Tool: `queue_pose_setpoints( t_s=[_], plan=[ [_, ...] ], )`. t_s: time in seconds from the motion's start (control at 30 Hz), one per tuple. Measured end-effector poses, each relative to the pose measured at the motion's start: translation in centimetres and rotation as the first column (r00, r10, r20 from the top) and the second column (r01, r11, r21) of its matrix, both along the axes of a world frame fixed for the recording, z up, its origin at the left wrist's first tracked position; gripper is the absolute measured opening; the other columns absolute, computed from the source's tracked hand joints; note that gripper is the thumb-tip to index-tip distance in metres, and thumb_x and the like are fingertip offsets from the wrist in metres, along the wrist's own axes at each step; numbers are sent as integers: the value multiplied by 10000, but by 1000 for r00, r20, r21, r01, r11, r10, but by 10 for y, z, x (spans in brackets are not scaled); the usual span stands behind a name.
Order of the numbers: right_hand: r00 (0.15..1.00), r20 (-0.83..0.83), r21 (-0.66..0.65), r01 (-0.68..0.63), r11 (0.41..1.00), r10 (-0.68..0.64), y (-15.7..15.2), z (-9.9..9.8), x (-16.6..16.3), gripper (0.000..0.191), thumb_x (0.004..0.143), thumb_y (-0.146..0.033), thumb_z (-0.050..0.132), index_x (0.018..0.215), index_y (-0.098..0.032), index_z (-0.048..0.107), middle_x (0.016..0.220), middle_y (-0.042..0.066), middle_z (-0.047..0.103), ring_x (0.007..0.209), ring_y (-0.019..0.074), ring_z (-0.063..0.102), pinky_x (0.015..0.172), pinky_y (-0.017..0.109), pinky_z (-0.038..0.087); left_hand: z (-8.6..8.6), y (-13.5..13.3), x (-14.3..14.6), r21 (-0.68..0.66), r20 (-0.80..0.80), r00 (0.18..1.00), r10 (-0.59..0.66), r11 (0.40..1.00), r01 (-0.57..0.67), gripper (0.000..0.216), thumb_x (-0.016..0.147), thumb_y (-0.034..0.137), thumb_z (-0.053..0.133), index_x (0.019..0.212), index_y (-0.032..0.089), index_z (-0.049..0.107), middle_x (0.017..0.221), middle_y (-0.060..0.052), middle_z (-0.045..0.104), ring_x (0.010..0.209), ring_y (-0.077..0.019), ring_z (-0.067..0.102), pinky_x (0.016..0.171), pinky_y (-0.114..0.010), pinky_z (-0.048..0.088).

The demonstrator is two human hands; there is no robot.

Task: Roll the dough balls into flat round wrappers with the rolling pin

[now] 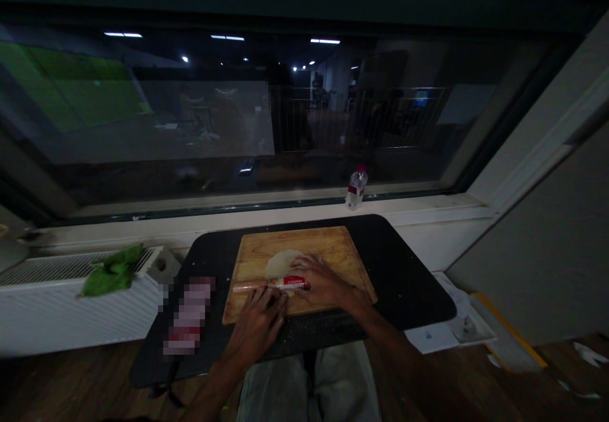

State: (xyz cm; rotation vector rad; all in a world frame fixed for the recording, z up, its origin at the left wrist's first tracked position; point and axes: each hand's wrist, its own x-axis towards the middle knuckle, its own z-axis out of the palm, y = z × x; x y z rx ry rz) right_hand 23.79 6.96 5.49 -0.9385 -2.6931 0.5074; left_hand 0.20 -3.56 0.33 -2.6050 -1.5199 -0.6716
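Observation:
A wooden cutting board (333, 244) lies on a small black table (404, 270). On the board is a flat pale round of dough (280, 261). A wooden rolling pin (252, 286) with a red and white label lies across the dough's near edge. My left hand (259, 320) rests flat on the pin's left part, fingers stretched out. My right hand (318, 279) lies flat over the pin's right part, its fingers reaching onto the dough.
A small plastic water bottle (356, 187) stands on the windowsill behind the table. A green cloth (114, 270) lies on the white radiator cover at left. A blurred red and white packet (188, 314) sits on the table's left side. Papers (442, 333) lie on the floor at right.

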Motion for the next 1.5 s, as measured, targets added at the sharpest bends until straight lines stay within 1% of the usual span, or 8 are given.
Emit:
queue_pose_setpoints(
  t_s=[0.2,0.57,0.77,1.07,1.2,1.33,1.4,1.5],
  plan=[
    [1000,-9,-7,11,1000,-11,-2,0,1,425,980,-323,778,1405,-324,762,1548,73,653,1511,277,511,1319,499,306,4,0,8,-4,3,1000,-6,1000,6,358,1058,197,556,1345,289,748,1185,-89,738,1110,-277,668,1018,-498,584],
    [1000,-24,6,-7,1000,7,0,-1,0,396,985,-303,789,1381,-304,772,1534,92,653,1518,283,505,1313,512,327,-4,-5,17,89,-50,996,72,994,-68,354,1043,229,563,1338,281,753,1304,-114,737,1222,-317,661,1082,-551,570],
    [997,-71,6,-25,1000,26,5,-3,2,397,991,-323,784,1387,-290,765,1527,83,656,1488,272,529,1279,443,385,-2,-9,27,62,-109,987,117,992,-111,339,1045,248,564,1337,259,735,1300,-127,743,1158,-314,669,1003,-522,567],
    [988,-95,33,127,991,-123,12,-20,-1,367,1062,-312,701,1420,-233,718,1444,103,688,1419,268,565,1241,430,419,0,-22,35,66,-65,982,175,983,-170,388,1073,259,520,1425,243,682,1246,-113,730,1115,-302,644,988,-497,524],
    [986,-70,44,153,987,-149,9,-13,-2,336,1055,-317,724,1380,-237,745,1445,104,691,1405,281,573,1240,454,412,2,-22,36,71,-57,981,187,981,-183,366,1083,296,528,1406,260,696,1226,-107,732,1104,-301,641,972,-483,520],
    [987,-24,88,157,984,-156,3,-1,-2,298,1136,-329,594,1371,-278,770,1465,90,696,1416,273,566,1246,487,403,11,-12,23,55,-42,990,136,990,-133,296,1105,309,524,1279,276,760,1185,-85,747,1084,-281,649,948,-461,512],
    [986,-11,110,166,980,-166,0,2,-2,310,1156,-317,554,1373,-282,773,1468,89,699,1418,267,562,1246,492,401,19,0,11,100,-10,982,190,977,-189,291,1104,283,518,1225,267,782,1174,-91,752,1083,-290,646,923,-460,508],
    [981,-4,134,191,972,-192,-2,2,-2,311,1161,-350,563,1383,-285,771,1484,93,691,1417,268,560,1244,500,404,34,24,-7,154,40,926,375,914,-376,316,1085,269,528,1294,242,764,1254,-125,741,1129,-331,629,900,-473,509]
  ],
)
